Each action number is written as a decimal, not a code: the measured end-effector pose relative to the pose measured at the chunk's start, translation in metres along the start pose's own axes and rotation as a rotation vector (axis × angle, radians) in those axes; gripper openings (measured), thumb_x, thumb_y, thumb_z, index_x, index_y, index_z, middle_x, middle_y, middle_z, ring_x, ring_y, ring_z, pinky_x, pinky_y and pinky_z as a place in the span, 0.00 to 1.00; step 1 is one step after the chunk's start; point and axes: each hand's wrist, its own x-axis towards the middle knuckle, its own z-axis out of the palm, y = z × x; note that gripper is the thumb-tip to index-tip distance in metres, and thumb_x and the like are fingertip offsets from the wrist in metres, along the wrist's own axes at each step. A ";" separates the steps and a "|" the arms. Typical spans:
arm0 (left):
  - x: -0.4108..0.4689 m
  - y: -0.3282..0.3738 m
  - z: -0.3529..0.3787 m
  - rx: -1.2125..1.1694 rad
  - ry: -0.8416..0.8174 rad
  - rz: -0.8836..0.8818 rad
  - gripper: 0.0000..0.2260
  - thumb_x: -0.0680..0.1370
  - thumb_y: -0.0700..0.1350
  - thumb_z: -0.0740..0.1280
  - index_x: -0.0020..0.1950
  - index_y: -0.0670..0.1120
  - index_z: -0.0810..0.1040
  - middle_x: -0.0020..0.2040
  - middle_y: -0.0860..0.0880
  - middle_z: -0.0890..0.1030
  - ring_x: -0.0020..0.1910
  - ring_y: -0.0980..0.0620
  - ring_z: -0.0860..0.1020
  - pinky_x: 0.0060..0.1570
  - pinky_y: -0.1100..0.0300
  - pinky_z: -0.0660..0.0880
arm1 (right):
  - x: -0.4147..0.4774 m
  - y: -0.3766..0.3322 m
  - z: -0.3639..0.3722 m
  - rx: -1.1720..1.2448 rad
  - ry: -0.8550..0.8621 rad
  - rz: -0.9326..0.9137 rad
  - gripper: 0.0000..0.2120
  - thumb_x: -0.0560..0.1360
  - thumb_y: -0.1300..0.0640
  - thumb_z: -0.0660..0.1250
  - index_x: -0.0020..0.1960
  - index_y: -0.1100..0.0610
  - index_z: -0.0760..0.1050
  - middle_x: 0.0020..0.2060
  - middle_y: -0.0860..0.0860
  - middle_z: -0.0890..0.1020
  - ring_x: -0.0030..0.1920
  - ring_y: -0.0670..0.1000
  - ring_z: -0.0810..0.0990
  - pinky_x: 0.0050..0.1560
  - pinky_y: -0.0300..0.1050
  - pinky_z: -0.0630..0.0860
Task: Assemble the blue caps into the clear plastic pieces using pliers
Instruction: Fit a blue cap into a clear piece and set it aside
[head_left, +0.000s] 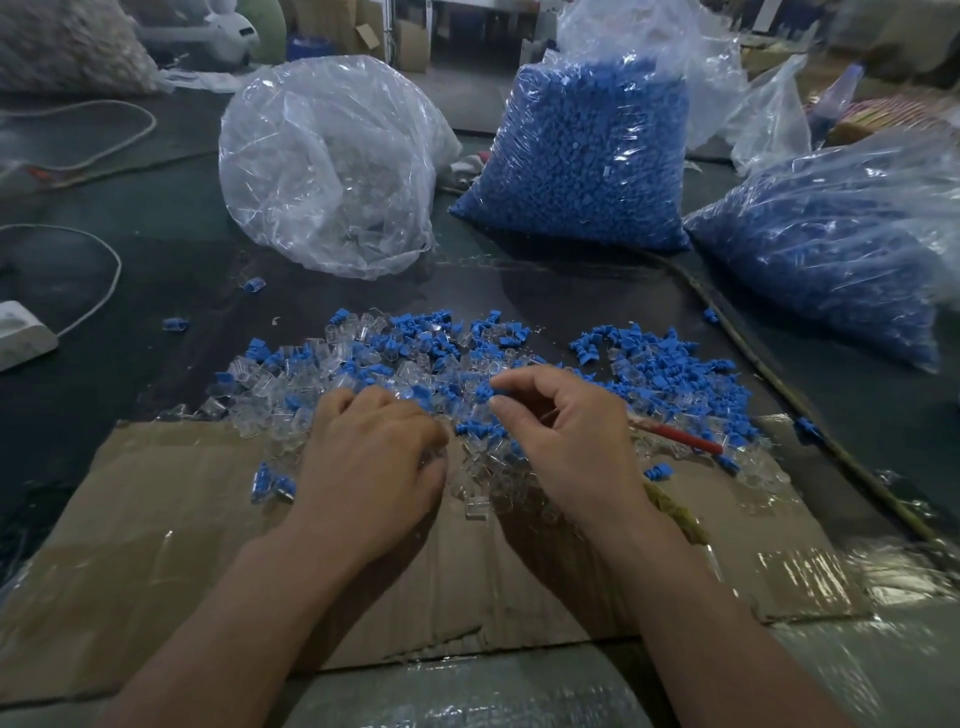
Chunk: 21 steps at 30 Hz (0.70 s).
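Observation:
A mixed heap of blue caps (670, 364) and clear plastic pieces (343, 353) lies across the dark table and the far edge of a cardboard sheet (156, 519). My left hand (371, 457) rests knuckles-up on the clear pieces with its fingers curled down into them; what they hold is hidden. My right hand (566, 436) pinches a blue cap (485, 392) between thumb and forefinger. The red-handled pliers (680, 434) stick out to the right from under that hand.
A clear bag with clear pieces (332, 171) stands behind the heap. Two bags full of blue caps (587, 156) (831, 260) sit at the back right. A cord (769, 374) runs down the right side. A white power strip (21, 332) lies at the left edge.

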 end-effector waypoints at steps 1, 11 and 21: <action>-0.001 -0.002 0.002 -0.010 0.012 0.005 0.10 0.75 0.56 0.61 0.53 0.58 0.78 0.53 0.61 0.78 0.54 0.59 0.70 0.52 0.58 0.52 | 0.000 0.000 0.000 -0.001 -0.006 0.000 0.08 0.73 0.59 0.68 0.52 0.53 0.79 0.38 0.36 0.75 0.39 0.36 0.76 0.44 0.26 0.73; -0.002 0.008 -0.029 -1.004 0.181 -0.326 0.11 0.69 0.39 0.70 0.43 0.56 0.76 0.40 0.53 0.82 0.38 0.60 0.81 0.36 0.71 0.76 | -0.004 -0.010 -0.002 0.230 -0.030 -0.027 0.16 0.71 0.63 0.69 0.40 0.41 0.75 0.33 0.35 0.78 0.41 0.36 0.78 0.39 0.26 0.73; -0.001 0.005 -0.021 -1.332 0.003 -0.321 0.14 0.64 0.37 0.70 0.45 0.53 0.82 0.43 0.50 0.85 0.42 0.54 0.83 0.41 0.69 0.76 | -0.010 -0.017 0.004 0.247 -0.063 -0.071 0.14 0.71 0.65 0.69 0.38 0.45 0.75 0.30 0.41 0.78 0.34 0.40 0.78 0.34 0.30 0.74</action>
